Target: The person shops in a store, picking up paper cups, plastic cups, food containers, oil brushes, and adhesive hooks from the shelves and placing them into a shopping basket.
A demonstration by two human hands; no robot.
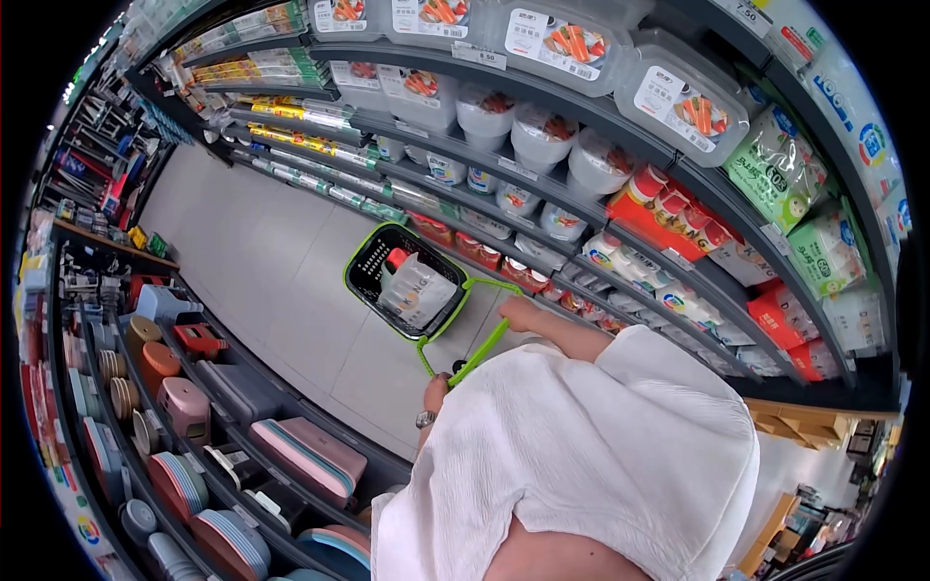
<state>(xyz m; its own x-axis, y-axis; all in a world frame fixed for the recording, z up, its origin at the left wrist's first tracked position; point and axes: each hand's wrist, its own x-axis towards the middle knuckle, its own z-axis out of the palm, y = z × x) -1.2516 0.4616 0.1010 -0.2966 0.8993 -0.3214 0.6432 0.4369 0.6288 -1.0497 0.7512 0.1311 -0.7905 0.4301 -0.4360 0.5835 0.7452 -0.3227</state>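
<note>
A black basket with a bright green rim (360,254) stands on the floor in the aisle. Inside it lies a white bag (418,292) beside something with a red top. The green handle (480,351) extends from the basket toward the body. My right hand (521,314) is closed around the handle's upper end. My left hand (436,392), with a watch at the wrist, is closed at the handle's lower end; its fingers are partly hidden.
A shelf (620,218) of clear plastic containers, cups and packets curves along the right. On the left, another shelf (218,407) holds plates, bowls and boxes. Pale floor tiles (242,223) run between them.
</note>
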